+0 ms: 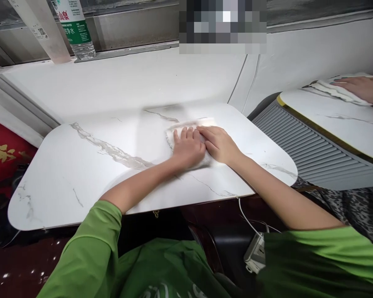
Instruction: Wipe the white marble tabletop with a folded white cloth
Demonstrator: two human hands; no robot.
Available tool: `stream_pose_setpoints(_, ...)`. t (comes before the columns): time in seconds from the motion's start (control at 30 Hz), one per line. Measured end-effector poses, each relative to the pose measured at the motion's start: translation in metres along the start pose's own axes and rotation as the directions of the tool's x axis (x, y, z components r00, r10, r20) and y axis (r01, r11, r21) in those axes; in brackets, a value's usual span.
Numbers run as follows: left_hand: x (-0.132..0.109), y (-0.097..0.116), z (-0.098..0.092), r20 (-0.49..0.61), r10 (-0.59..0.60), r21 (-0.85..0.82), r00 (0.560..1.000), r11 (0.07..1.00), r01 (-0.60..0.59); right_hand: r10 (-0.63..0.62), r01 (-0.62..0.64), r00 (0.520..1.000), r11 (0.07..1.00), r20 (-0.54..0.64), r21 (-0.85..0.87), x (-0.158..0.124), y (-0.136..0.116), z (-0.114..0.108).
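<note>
On a white marble-patterned table (90, 182), a pale cloth (170, 130) lies bunched beneath both of my hands. My left hand (188, 150) presses down on the cloth, its fingers bent over it and its edges slightly blurred. Right beside it, my right hand (221, 145) grips the cloth's right part, fingers together and thumb bent. The two hands touch or nearly touch near the fingertips. Much of the cloth is hidden under the palms; a frayed edge shows at its left.
A water bottle (77, 33) and a frosted bottle (46, 33) stand on the ledge behind. At right, another person's hand (363, 89) rests on a white cloth (335, 91) on a second table (354, 124). A white power strip (255, 254) hangs below the front edge.
</note>
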State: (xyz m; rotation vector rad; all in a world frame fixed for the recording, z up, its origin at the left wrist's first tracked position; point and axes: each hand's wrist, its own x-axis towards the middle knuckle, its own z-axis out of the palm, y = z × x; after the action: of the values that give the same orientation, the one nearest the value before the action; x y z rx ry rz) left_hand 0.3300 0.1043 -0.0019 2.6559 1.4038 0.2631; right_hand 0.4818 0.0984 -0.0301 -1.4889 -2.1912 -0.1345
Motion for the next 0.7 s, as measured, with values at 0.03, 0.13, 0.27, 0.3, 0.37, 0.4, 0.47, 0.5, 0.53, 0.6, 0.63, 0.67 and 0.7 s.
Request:
stream_pose_setpoints(0.03,-0.011,0.011,0.0,0.007,0.011,0.001,1.0,1.0,-0.011,0.003,-0.003,1.0,1.0,0.003,0.007,-0.015,-0.003,-0.008)
stream_pose_setpoints(0.13,-0.035,0.042,0.004,-0.003,0.087,0.011,0.996,0.996,-0.087,0.052,-0.052,0.999,0.999,0.007,0.012,-0.055,-0.008,-0.03)
stream_pose_setpoints(0.27,-0.045,0.076,0.012,-0.09,0.207,0.024,0.974,0.978,-0.205,0.212,-0.212,0.977,0.977,0.004,-0.004,-0.092,-0.002,-0.05)
stream_pose_setpoints(0.3,-0.044,0.083,0.014,-0.107,0.218,0.027,0.97,0.976,-0.217,0.254,-0.254,0.967,0.967,-0.002,-0.009,-0.098,0.001,-0.053)
stream_pose_setpoints(0.37,-0.039,0.095,0.018,-0.122,0.218,0.032,0.968,0.976,-0.216,0.302,-0.302,0.953,0.953,-0.023,-0.01,-0.105,0.008,-0.057)
stream_pose_setpoints(0.4,-0.036,0.099,0.019,-0.125,0.212,0.03,0.969,0.977,-0.21,0.308,-0.309,0.951,0.951,-0.036,-0.009,-0.107,0.012,-0.057)
stream_pose_setpoints(0.47,-0.03,0.104,0.021,-0.124,0.201,0.02,0.972,0.979,-0.201,0.303,-0.304,0.951,0.953,-0.065,-0.003,-0.108,0.02,-0.058)
stream_pose_setpoints(0.5,-0.027,0.106,0.022,-0.123,0.2,0.013,0.972,0.98,-0.2,0.295,-0.296,0.953,0.955,-0.073,0.001,-0.107,0.023,-0.058)
stream_pose_setpoints(0.53,-0.024,0.106,0.023,-0.121,0.2,0.006,0.972,0.98,-0.201,0.287,-0.288,0.955,0.958,-0.076,0.005,-0.106,0.025,-0.058)
stream_pose_setpoints(0.6,-0.019,0.106,0.024,-0.116,0.199,-0.005,0.973,0.98,-0.201,0.272,-0.273,0.959,0.962,-0.072,0.006,-0.102,0.03,-0.059)
stream_pose_setpoints(0.63,-0.015,0.106,0.024,-0.115,0.198,-0.008,0.973,0.98,-0.2,0.265,-0.265,0.962,0.964,-0.068,0.007,-0.1,0.033,-0.059)
stream_pose_setpoints(0.67,-0.012,0.105,0.025,-0.116,0.197,-0.009,0.974,0.98,-0.199,0.256,-0.256,0.965,0.967,-0.063,0.008,-0.097,0.035,-0.059)
stream_pose_setpoints(0.7,-0.008,0.104,0.026,-0.119,0.194,-0.01,0.974,0.98,-0.197,0.248,-0.248,0.967,0.969,-0.061,0.009,-0.094,0.038,-0.058)
